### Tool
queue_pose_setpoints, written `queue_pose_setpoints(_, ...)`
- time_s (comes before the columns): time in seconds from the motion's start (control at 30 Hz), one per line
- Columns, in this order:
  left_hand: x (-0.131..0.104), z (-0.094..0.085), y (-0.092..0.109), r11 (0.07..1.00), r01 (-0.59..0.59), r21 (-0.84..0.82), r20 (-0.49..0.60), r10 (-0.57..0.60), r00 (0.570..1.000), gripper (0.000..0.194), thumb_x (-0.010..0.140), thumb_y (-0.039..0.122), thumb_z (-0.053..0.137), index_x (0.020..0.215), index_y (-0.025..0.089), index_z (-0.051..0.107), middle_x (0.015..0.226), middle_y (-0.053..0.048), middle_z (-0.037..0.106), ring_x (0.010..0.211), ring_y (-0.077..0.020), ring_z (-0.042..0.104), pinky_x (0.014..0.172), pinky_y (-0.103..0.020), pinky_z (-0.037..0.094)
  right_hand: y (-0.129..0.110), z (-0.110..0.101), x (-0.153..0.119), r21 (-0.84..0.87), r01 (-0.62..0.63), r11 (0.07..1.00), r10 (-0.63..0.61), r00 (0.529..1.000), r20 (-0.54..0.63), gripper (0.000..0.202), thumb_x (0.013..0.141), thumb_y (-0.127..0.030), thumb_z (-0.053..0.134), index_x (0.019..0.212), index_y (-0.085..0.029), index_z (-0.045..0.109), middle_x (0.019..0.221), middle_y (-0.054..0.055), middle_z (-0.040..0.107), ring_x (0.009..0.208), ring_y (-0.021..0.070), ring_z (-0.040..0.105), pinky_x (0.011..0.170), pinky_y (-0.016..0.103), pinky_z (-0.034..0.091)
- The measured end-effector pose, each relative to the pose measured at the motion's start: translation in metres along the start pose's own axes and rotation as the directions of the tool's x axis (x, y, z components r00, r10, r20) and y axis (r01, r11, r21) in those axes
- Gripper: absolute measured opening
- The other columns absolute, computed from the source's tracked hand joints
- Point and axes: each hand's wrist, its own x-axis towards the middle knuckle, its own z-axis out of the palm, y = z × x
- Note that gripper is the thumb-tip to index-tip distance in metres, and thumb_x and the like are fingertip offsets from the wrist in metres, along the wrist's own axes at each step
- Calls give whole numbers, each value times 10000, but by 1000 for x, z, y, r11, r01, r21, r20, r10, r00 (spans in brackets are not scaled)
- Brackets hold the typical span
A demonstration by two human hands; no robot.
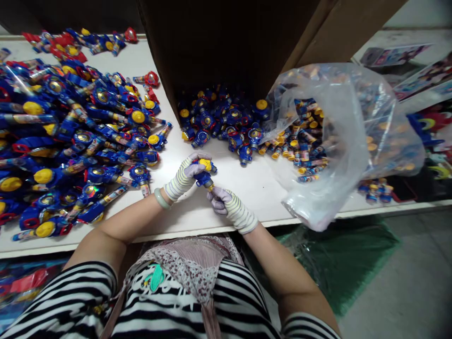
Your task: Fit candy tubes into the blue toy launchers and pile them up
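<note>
My left hand [187,176], in a striped glove with grey fingertips, grips a blue toy [204,175] with a yellow round part above the white table. Just below and right of it, my right hand [226,205], gloved alike, has its fingers pinched at a small yellow piece at the toy's lower end. Similar blue toys [235,115] lie at the mouth of a dark cardboard box. Small tubes with yellow ends [305,148] spill from a clear plastic bag [353,132] on the right.
A large heap of blue toys with tubes [84,141] covers the left of the table [261,188]. The cardboard box [212,42] rises behind my hands. Red and blue pieces [67,44] lie at the back left, and several small tubes [376,190] sit near the right edge.
</note>
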Motion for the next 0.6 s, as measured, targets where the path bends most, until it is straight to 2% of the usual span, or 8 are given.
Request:
queue_pose_setpoints(0.07, 0, -3, 0, 1000, 7, -21, 44, -6, 999, 401, 725, 421, 726, 1019, 164, 634, 904, -67, 679, 811, -236, 680, 703, -357, 570, 5, 4, 2, 154, -49, 987, 28, 990, 135, 627, 928, -776, 224, 809, -228, 504, 473, -115, 224, 381, 93, 147, 399, 225, 222)
queue_pose_setpoints(0.1, 1, -6, 1, 1000, -3, 25, 33, 2, 999, 396, 717, 409, 741, 1015, 165, 648, 934, -71, 683, 830, -235, 677, 717, -358, 573, 4, 4, 3, 144, -30, 989, 15, 995, 103, 624, 927, -774, 230, 830, -227, 512, 476, -109, 253, 380, 97, 182, 408, 229, 247)
queue_pose_setpoints(0.2, 4, -13, 5, 968, -56, 246, -90, 80, 993, 342, 725, 373, 759, 999, 178, 694, 973, -67, 689, 896, -230, 653, 782, -348, 569, -7, 0, 3, -210, 70, 975, -116, 970, -213, 497, 867, -709, 527, 965, -222, 563, 665, -22, 524, 556, 134, 461, 546, 246, 372)
queue_pose_setpoints(0.27, 3, -11, 4, 952, -77, 297, -145, 124, 982, 321, 731, 359, 752, 997, 185, 710, 977, -61, 694, 914, -227, 645, 804, -340, 561, -12, 0, 0, -399, 48, 916, -179, 937, -299, 456, 817, -643, 656, 974, -224, 570, 766, 10, 580, 666, 152, 518, 611, 253, 389)
queue_pose_setpoints(0.37, -6, -5, -2, 990, -68, 125, -144, 86, 986, 291, 751, 357, 710, 986, 188, 702, 980, -56, 696, 869, -209, 650, 735, -310, 554, -6, 15, -2, -159, 42, 986, -57, 994, -91, 482, 924, -696, 449, 865, -224, 530, 560, -58, 431, 476, 113, 366, 498, 234, 332)
queue_pose_setpoints(0.47, -11, -11, -2, 998, -42, -55, -87, 37, 996, 303, 738, 380, 695, 971, 186, 686, 926, -48, 687, 774, -189, 646, 638, -288, 536, 4, 34, 2, 193, -20, 981, -24, 975, 221, 623, 947, -759, 192, 835, -232, 505, 441, -129, 222, 364, 94, 152, 382, 219, 255)
queue_pose_setpoints(0.53, -8, -29, 9, 997, -71, -31, -63, 69, 996, 336, 725, 394, 722, 975, 174, 687, 874, -43, 681, 741, -182, 640, 623, -285, 535, 0, 27, 6, 166, 50, 985, -90, 966, 243, 637, 934, -770, 256, 901, -214, 565, 471, -100, 371, 378, 95, 287, 415, 219, 358)
queue_pose_setpoints(0.6, -1, -53, 28, 983, -153, 105, -106, 164, 981, 363, 752, 405, 755, 1016, 167, 686, 896, -37, 684, 764, -170, 638, 658, -279, 548, -13, -8, 8, -59, 216, 975, -210, 973, 100, 538, 926, -697, 442, 1036, -206, 631, 711, -6, 635, 593, 128, 560, 609, 265, 519)
